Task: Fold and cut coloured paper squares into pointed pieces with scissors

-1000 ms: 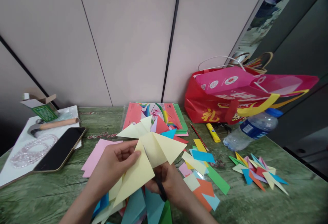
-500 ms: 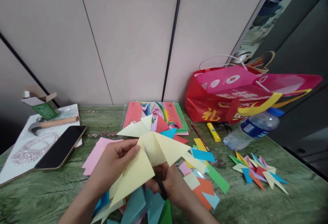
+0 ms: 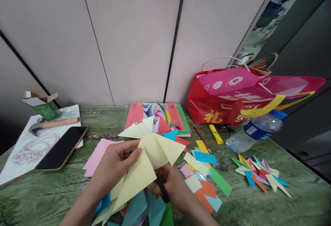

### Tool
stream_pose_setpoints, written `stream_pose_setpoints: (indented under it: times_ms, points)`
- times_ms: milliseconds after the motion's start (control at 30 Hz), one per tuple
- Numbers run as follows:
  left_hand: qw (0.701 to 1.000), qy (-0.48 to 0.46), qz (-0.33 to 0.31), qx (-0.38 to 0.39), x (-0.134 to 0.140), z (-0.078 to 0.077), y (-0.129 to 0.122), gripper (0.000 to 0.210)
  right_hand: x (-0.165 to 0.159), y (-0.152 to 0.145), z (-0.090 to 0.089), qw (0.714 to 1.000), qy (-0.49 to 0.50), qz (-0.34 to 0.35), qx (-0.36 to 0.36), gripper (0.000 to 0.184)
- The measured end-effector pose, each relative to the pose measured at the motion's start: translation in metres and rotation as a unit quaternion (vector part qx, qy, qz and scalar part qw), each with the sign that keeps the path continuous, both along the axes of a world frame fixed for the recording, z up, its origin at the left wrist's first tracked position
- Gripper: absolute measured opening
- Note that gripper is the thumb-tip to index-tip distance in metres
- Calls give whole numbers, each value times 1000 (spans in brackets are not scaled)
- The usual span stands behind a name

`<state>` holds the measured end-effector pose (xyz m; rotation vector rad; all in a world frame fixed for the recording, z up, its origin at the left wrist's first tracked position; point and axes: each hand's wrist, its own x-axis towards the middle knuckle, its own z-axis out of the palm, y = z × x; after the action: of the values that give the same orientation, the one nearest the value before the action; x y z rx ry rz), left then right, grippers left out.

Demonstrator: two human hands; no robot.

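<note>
Pinched between the thumb and fingers of my left hand [image 3: 124, 160] is a sheet of pale yellow paper [image 3: 139, 177], creased and partly split. My right hand [image 3: 169, 183] is closed round the black handles of a pair of scissors [image 3: 162, 188]. Their blades run under and into the paper, with a bit of metal showing at the slit; most of the blades are hidden. The paper's right part stands up as a folded flap. Below my hands lies a pile of blue, green and pale yellow paper pieces [image 3: 137, 207].
Loose coloured strips [image 3: 205, 157] and folded paper stars [image 3: 261, 174] lie to the right. Behind are a paper pack [image 3: 134, 112], a glue stick [image 3: 216, 134], a bottle [image 3: 256, 133] and a red bag [image 3: 204, 98]. A phone [image 3: 62, 148] and a hammer [image 3: 59, 123] are left.
The right flap of the yellow paper has bent inward, its tip shifting left. Both hands stay in nearly the same place, still holding paper and scissors.
</note>
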<state>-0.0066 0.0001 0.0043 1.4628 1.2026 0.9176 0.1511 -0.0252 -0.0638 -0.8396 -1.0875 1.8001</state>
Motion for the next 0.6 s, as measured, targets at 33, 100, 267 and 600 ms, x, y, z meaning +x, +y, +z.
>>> stream_pose_setpoints:
  times_ms: [33,100,267,600]
  points:
    - [1000,0,1,-2,0,0,0,29,0,0,0,1000,2,0,3,25]
    - [1000,0,0,-5,0,0,0,30,0,0,1,1000,2,-1,9,27]
    - [1000,16,-2,-10,-1,-2,1,33,0,0,-1,1000,6,-10,8,32]
    - [1000,18,-4,-20,-1,1,0,36,0,0,4,999,-46,-12,-21,36]
